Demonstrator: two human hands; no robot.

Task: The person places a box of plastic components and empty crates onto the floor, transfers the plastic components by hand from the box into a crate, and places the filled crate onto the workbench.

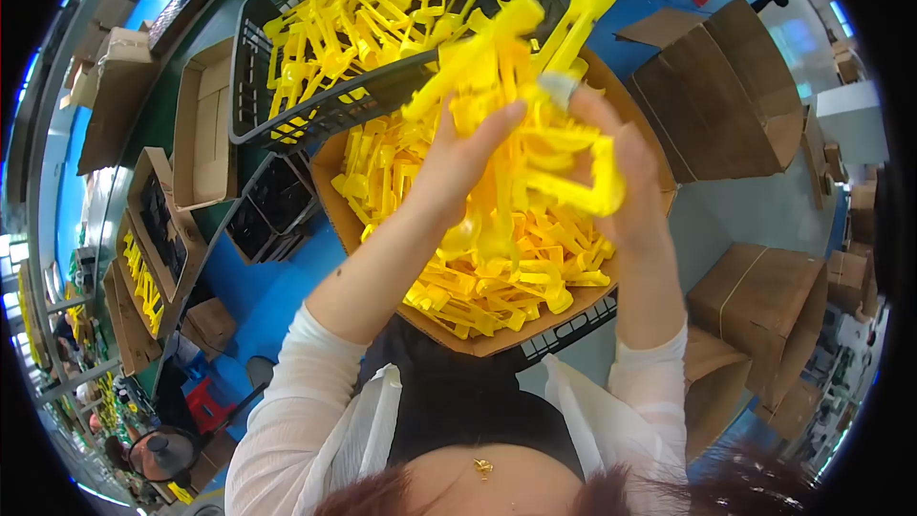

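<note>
Between my two hands is a loose armful of yellow plastic parts [497, 67], long pieces with open frames, blurred by motion. My left hand [463, 153] presses against the bunch from the left, its thumb stretched along the front. On the other side my right hand [630, 172] has its fingers curled round several parts; a whitish wrap [557, 88] shows on one finger. Below both hands stands a cardboard box [330, 167] filled with more parts of the same kind. Some fingertips are hidden behind the bunch.
A black plastic crate [250, 86] heaped with yellow parts stands beyond the box. Open cardboard boxes [716, 86] are at the right, with more cartons [755, 301] nearer me. Left are a shallow carton [203, 124], black trays [277, 193] and a fan [162, 454].
</note>
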